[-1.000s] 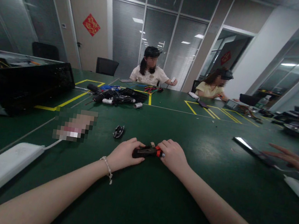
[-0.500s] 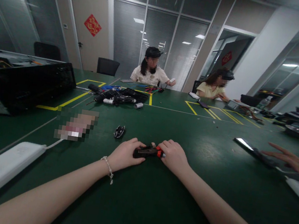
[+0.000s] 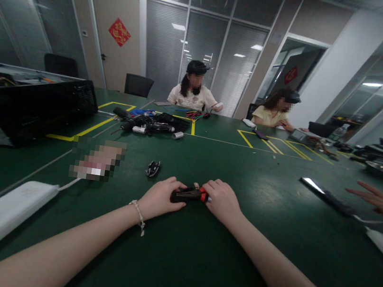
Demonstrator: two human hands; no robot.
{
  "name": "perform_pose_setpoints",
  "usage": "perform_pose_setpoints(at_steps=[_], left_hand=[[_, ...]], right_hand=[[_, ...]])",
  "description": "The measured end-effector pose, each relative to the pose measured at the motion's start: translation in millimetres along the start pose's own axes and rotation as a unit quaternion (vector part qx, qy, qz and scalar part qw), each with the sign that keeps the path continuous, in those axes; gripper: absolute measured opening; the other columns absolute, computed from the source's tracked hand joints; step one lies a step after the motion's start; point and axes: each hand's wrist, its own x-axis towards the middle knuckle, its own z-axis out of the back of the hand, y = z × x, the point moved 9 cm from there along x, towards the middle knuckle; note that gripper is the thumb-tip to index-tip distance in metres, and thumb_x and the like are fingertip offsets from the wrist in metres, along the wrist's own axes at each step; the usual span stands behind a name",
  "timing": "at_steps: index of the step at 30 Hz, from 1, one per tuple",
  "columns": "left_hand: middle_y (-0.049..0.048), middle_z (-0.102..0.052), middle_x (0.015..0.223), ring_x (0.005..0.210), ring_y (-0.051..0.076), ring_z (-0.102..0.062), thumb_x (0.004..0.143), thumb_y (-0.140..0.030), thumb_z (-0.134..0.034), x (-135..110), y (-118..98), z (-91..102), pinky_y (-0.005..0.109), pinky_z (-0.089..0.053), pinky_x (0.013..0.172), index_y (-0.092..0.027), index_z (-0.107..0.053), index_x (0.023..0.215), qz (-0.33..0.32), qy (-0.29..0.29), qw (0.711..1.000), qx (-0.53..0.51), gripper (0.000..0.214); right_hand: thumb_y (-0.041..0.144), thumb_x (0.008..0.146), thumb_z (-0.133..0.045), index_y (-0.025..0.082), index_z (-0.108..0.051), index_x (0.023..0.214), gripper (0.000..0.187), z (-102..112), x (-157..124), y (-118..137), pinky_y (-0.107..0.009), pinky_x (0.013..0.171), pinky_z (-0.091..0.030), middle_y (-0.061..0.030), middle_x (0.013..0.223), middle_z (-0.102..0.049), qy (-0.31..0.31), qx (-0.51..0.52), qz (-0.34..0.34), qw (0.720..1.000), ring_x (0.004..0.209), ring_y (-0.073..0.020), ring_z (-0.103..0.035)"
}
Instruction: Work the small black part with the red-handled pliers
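Both my hands meet mid green table (image 3: 173, 265), straight ahead of me. Left hand (image 3: 159, 198) curls around dark end of black tool (image 3: 186, 194). Right hand (image 3: 222, 200) closes over its red-collared end. Tool spans gap between hands, long axis left to right, right end tipped slightly away from me. Both hands grip it, neither nearer. Small black clip (image 3: 152, 168) lies just beyond left hand, apart. Co-worker's hand (image 3: 380, 204) hovers far right.
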Motion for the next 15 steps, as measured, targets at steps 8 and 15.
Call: perform_pose_setpoints(at_steps=[8,15], left_hand=[[0.0011,-0.051,0.092,0.08,0.017,-0.053,0.069,-0.039,-0.059,0.0,-0.5,0.1,0.028,-0.043,0.069,-0.024,-0.054,0.105,-0.001,-0.002,1.0,0.008,0.039],[0.0014,-0.051,0.092,0.081,0.018,-0.054,0.069,-0.04,-0.059,-0.1,-1.2,0.9,0.029,-0.044,0.069,-0.024,-0.054,0.105,0.005,0.001,1.0,0.0,0.04]], right_hand=[[0.015,0.069,-0.054,0.017,-0.058,0.087,0.019,-0.4,-1.0,-1.5,-0.028,0.068,-0.036,-0.005,0.086,-0.06,-0.003,-0.005,0.0,1.0,0.078,-0.0168,-0.049],[0.015,0.069,-0.055,0.017,-0.058,0.086,0.018,-0.7,-0.5,-1.2,-0.028,0.068,-0.038,-0.0048,0.086,-0.06,0.001,0.005,-0.001,1.0,0.077,-0.0164,-0.05]])
